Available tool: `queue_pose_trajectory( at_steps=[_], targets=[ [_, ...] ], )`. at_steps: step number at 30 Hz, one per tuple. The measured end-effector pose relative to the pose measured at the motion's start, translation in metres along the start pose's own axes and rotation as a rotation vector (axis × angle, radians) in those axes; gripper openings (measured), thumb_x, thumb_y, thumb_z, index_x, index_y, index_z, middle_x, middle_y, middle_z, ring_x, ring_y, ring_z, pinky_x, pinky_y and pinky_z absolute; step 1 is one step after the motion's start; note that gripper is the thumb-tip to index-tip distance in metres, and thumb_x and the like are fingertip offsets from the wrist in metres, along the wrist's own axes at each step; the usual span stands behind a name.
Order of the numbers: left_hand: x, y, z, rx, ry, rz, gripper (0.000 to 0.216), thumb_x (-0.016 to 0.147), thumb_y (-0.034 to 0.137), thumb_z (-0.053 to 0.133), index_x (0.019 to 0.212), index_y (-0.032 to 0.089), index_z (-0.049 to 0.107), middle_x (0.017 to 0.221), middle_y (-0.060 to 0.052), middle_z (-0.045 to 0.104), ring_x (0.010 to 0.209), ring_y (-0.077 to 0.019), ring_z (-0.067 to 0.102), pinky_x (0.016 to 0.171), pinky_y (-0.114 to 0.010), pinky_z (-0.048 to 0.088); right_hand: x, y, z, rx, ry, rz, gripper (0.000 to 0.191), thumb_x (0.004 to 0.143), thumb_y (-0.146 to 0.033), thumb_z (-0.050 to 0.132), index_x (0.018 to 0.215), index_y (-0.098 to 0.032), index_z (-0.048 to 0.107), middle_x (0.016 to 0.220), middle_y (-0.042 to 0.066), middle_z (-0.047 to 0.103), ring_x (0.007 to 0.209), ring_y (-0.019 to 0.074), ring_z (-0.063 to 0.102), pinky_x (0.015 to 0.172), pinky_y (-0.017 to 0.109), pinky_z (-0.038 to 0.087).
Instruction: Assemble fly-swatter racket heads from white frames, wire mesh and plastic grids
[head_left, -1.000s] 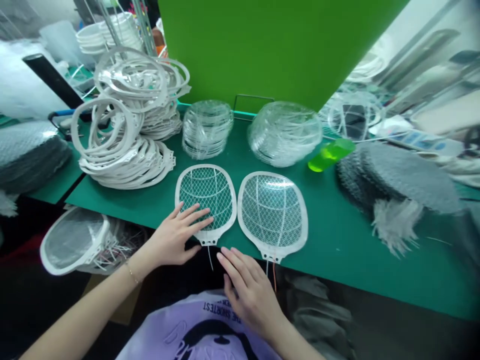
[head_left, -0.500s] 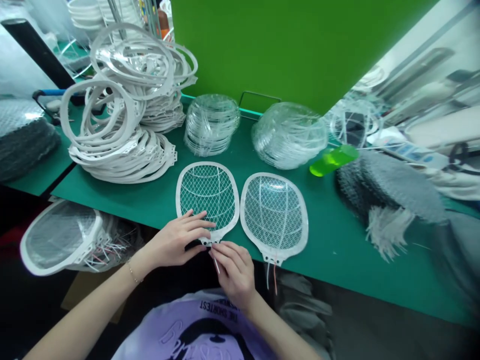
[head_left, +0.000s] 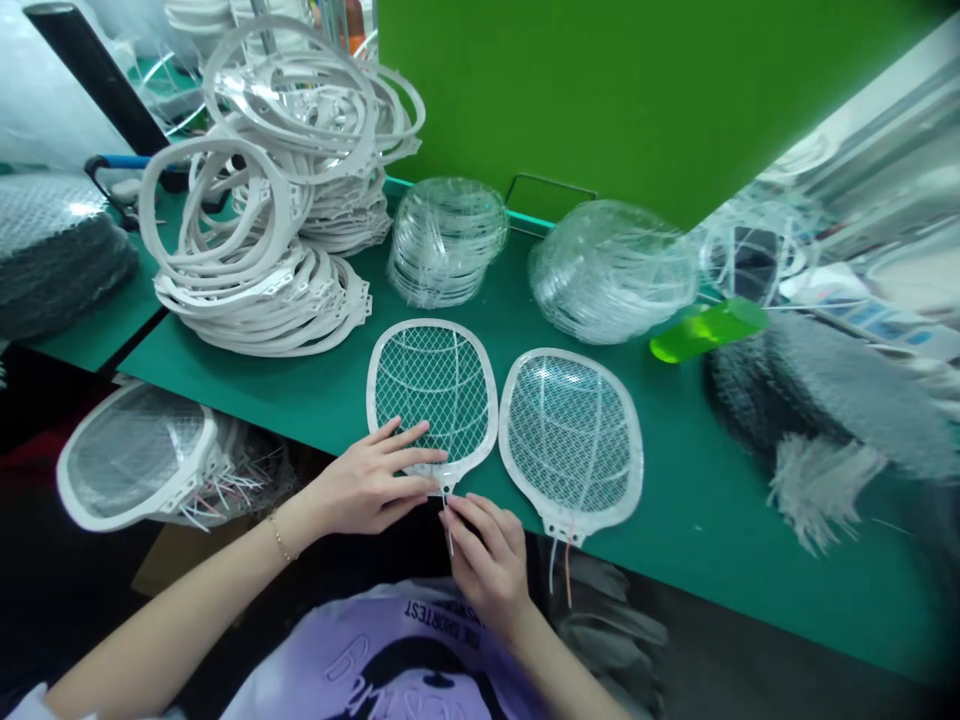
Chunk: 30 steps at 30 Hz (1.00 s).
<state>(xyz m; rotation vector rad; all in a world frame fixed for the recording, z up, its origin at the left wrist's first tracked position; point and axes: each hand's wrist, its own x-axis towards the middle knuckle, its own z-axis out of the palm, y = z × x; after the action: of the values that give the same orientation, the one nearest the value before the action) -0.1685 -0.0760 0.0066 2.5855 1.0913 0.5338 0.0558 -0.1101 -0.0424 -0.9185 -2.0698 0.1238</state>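
A white mosquito-swatter head (head_left: pixel 457 390) with diamond-pattern mesh lies near the bench's front edge. My left hand (head_left: pixel 375 480) rests over its lower left part, fingers stretched out across the mesh and the narrow neck. Below that neck my right hand (head_left: pixel 491 560) has its thumb and fingertips pinched on a thin white wire (head_left: pixel 450 540). Partly covered by my fingers, the wire's upper end cannot be made out. Close on the right lies a second swatter head (head_left: pixel 574 435), with a white and a reddish wire hanging from its neck over the bench edge.
White frames (head_left: pixel 262 310) are heaped at the back left. Two stacks of clear plastic pieces (head_left: pixel 446 245) stand before a green panel (head_left: pixel 562 100). A green cylinder (head_left: pixel 709 330) and grey mesh sheets (head_left: pixel 832 390) lie right. Finished-looking swatter heads (head_left: pixel 135 460) sit below left.
The view has shifted slightly, so the scene sits a little farther right. My left hand stays on the swatter head, and my right hand still pinches the wire, which now hangs more upright.
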Motion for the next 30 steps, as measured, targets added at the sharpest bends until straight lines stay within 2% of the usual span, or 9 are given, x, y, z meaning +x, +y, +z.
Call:
queue_pose_trajectory(
  at_steps=[6,11,14,18,23,26,28,30],
  targets=[
    [0.002,0.002,0.005,0.076,0.034,0.02,0.021,0.093,0.019,0.056,0.108,0.023,0.069,0.137,-0.005,0.064,0.144,-0.0318,0.041,0.119,-0.053,0.03,0.015,0.007,-0.014,-0.007,-0.194,-0.133,0.024,0.095,-0.008,0.05,0.101,-0.017,0.072,0.102,0.008,0.076,0.093,0.0179,0.064,0.079,0.032,0.048],
    [0.003,0.001,0.007,0.082,0.031,0.009,0.022,0.089,0.018,0.058,0.107,0.026,0.069,0.133,-0.003,0.067,0.142,-0.0288,0.043,0.12,-0.05,0.029,0.038,0.013,-0.026,0.003,-0.381,-0.27,0.032,0.098,-0.006,0.039,0.09,-0.015,0.069,0.103,0.01,0.073,0.085,0.0179,0.059,0.07,0.032,0.044],
    [0.004,0.001,0.006,0.091,0.022,0.005,0.022,0.089,0.019,0.058,0.107,0.026,0.069,0.132,-0.003,0.067,0.14,-0.0286,0.046,0.119,-0.049,0.03,0.054,0.015,-0.033,-0.009,-0.539,-0.349,0.032,0.099,-0.008,0.039,0.081,-0.016,0.064,0.096,0.009,0.07,0.076,0.0168,0.054,0.063,0.031,0.039],
    [0.005,0.002,0.006,0.101,0.023,-0.013,0.02,0.091,0.022,0.057,0.106,0.026,0.069,0.131,-0.003,0.067,0.138,-0.0289,0.049,0.118,-0.049,0.032,0.07,0.017,-0.04,0.017,-0.647,-0.365,0.028,0.099,-0.008,0.041,0.08,-0.017,0.061,0.088,0.005,0.066,0.076,0.0157,0.052,0.065,0.03,0.038],
    [0.006,0.004,0.008,0.081,0.006,-0.042,0.022,0.09,0.021,0.058,0.108,0.027,0.068,0.131,-0.003,0.066,0.138,-0.028,0.048,0.118,-0.049,0.031,0.07,0.019,-0.033,0.04,-0.661,-0.335,0.027,0.097,-0.005,0.043,0.079,-0.017,0.059,0.086,0.003,0.066,0.077,0.0155,0.054,0.067,0.031,0.038],
    [0.005,0.005,0.008,0.061,0.0,-0.061,0.023,0.088,0.021,0.057,0.108,0.026,0.067,0.132,-0.003,0.065,0.14,-0.0276,0.047,0.119,-0.049,0.029,0.056,0.016,-0.03,-0.018,-0.577,-0.375,0.026,0.096,-0.006,0.044,0.08,-0.017,0.061,0.091,0.005,0.07,0.079,0.0162,0.057,0.068,0.031,0.039],
    [0.001,0.007,0.005,0.027,-0.012,-0.057,0.026,0.086,0.021,0.057,0.11,0.026,0.065,0.134,-0.004,0.064,0.142,-0.0285,0.043,0.12,-0.051,0.027,0.047,0.01,-0.037,-0.073,-0.53,-0.386,0.021,0.095,-0.008,0.048,0.086,-0.017,0.065,0.101,0.007,0.073,0.088,0.0182,0.06,0.072,0.032,0.041],
    [-0.008,0.012,0.001,-0.048,-0.01,-0.054,0.036,0.083,0.02,0.058,0.119,0.024,0.061,0.135,-0.006,0.063,0.143,-0.0285,0.042,0.121,-0.05,0.026,0.047,0.0,-0.052,-0.038,-0.539,-0.328,0.015,0.093,-0.017,0.054,0.097,-0.02,0.068,0.11,0.007,0.073,0.1,0.0208,0.062,0.079,0.034,0.043]
  ],
)
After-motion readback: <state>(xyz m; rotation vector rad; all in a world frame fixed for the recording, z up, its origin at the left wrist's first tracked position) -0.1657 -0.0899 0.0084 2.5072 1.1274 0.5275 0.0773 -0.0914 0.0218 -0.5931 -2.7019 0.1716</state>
